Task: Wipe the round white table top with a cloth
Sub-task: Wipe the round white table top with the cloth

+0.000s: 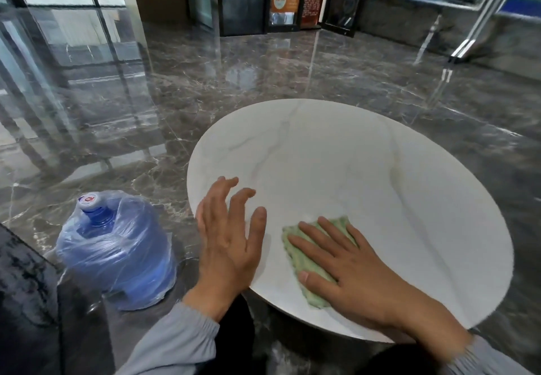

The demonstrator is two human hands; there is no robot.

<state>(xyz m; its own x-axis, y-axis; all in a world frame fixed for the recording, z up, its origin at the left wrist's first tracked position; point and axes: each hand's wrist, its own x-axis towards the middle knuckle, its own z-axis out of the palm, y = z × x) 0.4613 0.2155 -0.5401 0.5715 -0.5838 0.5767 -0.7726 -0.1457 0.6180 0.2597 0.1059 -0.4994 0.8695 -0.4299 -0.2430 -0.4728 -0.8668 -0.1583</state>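
The round white table top (345, 158) with faint grey veins fills the right middle of the head view. A light green cloth (307, 260) lies flat near its front left edge. My right hand (351, 269) presses flat on the cloth, fingers spread, covering most of it. My left hand (231, 234) hovers at the table's left rim with fingers apart and nothing in it; whether it touches the surface I cannot tell.
A blue water jug (117, 251) wrapped in clear plastic stands on the dark marble floor (263, 67) just left of the table. A dark counter edge (23, 286) is at the bottom left. Glass walls and doors stand behind.
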